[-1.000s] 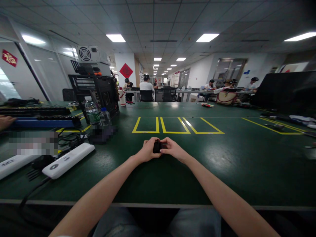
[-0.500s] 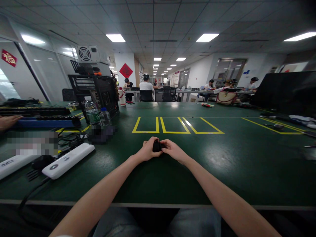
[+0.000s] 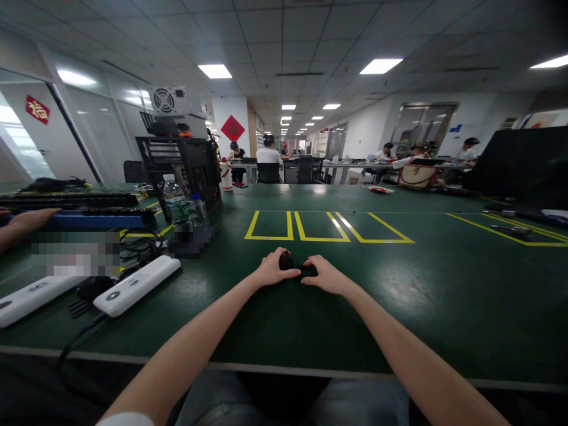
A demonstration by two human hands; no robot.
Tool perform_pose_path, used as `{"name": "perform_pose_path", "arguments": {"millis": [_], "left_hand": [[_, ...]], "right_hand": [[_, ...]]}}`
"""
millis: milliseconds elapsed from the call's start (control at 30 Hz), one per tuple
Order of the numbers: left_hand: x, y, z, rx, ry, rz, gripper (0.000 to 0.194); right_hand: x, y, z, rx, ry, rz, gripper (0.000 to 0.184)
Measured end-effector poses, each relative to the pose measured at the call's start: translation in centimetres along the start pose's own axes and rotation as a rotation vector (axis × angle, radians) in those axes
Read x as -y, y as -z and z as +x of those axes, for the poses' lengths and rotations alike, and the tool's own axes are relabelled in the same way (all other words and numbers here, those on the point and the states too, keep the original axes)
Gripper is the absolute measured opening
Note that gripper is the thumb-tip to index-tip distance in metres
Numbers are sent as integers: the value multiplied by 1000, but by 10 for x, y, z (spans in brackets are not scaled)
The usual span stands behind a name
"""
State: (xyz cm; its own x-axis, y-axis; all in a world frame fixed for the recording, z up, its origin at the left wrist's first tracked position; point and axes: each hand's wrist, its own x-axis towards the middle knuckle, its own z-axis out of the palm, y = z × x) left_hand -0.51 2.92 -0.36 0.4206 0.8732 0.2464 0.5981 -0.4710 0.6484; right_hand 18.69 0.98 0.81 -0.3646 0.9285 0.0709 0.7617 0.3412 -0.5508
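My left hand is closed around a small black rounded object, its thumb stretched along the near side. To its right, my right hand pinches a smaller, flatter black piece between thumb and fingers. A narrow gap parts the two black things, though the left thumb tip comes close to the right piece. Both are too dark and partly covered to tell their exact kind. The hands are low over the green table, in front of the yellow tape outlines.
On the left are white power strips, cables, water bottles and an open black computer case. Another person's hand rests by a blue bar. A dark tool lies right. People sit at far desks.
The hands have drawn apart; the black object they held together now shows as two separate pieces, one in each hand. The view has turned slightly left.
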Motion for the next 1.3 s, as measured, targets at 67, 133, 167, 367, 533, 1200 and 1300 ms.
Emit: {"name": "perform_pose_path", "arguments": {"millis": [67, 133, 167, 367, 533, 1200, 1300], "left_hand": [[-4, 2, -3, 28, -4, -8, 55], [-8, 8, -11, 68, 0, -26, 54], [-11, 13, -18, 100, -7, -37, 54], [-23, 51, -84, 213, -115, -65, 70], [-3, 76, -144, -17, 31, 41, 41], [45, 121, -164, -117, 247, 510, 31], [28, 75, -81, -77, 129, 465, 33]], "right_hand": [[6, -1, -3, -13, 45, 3, 44], [15, -2, -9, 2, 103, 51, 40], [21, -4, -12, 9, 135, 94, 38], [74, -37, -16, 149, 218, 579, 40], [129, -81, -6, 208, 235, 686, 25], [8, -10, 11, -36, 132, 422, 20], [4, -14, 20, -55, 117, 468, 22]]}}
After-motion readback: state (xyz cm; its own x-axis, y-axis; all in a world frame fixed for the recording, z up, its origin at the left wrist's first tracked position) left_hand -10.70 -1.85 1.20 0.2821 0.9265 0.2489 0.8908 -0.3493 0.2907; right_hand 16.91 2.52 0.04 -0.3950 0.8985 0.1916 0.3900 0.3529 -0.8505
